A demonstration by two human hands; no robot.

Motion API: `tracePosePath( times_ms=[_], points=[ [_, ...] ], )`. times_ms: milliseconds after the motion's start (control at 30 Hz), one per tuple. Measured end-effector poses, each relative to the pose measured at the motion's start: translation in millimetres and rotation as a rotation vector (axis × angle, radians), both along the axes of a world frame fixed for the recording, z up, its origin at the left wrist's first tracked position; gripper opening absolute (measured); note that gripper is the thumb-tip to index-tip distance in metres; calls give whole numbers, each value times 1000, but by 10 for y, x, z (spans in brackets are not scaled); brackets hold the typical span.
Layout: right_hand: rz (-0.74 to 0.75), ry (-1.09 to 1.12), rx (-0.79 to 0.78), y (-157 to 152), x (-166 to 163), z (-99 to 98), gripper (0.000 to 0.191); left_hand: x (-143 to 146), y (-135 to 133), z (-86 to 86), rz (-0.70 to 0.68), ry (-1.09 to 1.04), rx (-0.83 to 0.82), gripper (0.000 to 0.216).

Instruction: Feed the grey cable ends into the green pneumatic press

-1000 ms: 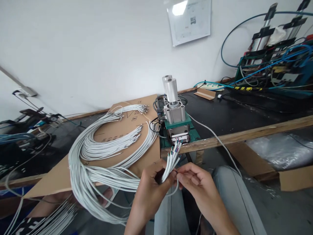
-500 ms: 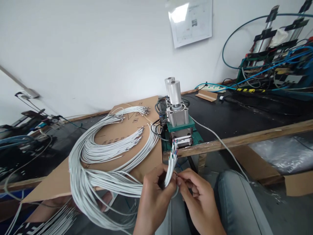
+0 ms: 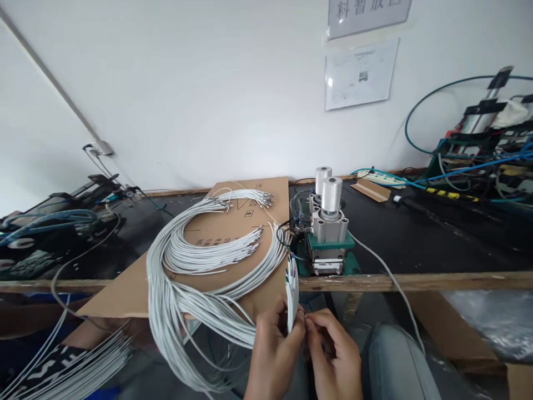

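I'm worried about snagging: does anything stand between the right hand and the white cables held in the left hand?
Only the thumb of the left hand, lying on the side of the white cables facing the right hand. Above it, nothing visible blocks the way to the cable ends.

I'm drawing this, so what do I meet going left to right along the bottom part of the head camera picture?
Loose white cables, big curved white cable bundle, left hand, right hand, trouser knee, clear plastic.
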State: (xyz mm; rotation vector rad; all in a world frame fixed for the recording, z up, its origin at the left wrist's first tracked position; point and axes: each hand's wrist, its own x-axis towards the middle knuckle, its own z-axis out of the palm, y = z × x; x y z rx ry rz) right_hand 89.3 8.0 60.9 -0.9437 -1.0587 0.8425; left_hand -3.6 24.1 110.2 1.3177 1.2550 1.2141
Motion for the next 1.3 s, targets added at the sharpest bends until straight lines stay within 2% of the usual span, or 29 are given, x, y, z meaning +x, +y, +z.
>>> tracePosePath(
  times_ms=[67,233,300,467,567,733,900,1033,1300],
  points=[
    [59,6,-56,9,50,11,23,-11,12,25,-30,-36,-13,22],
    [318,-89,-143,37,321,69,28,-90,43,30,-154,69,-12,13],
    [364,-129,-175,38,406,96,30,-111,61,20,-178,72,-20,8],
    [330,-138,-233,14,445,144,30,-121,91,43,-211,23,-54,3],
    [341,-167,-211,3,423,202,25,-128,84,96,-213,-12,-78,6],
    [272,-138,-158,-9,358,235,18,-126,69,159,-228,-84,-101,14],
    [281,14,-223,1,279,185,18,-103,81,138,-190,-110,-96,17],
    [301,58,-253,16,243,224,21,-100,82,122,-166,-122,-90,18],
    [277,98,-307,-11,227,266,25,-144,95,97,-224,-117,-90,20]
  ],
)
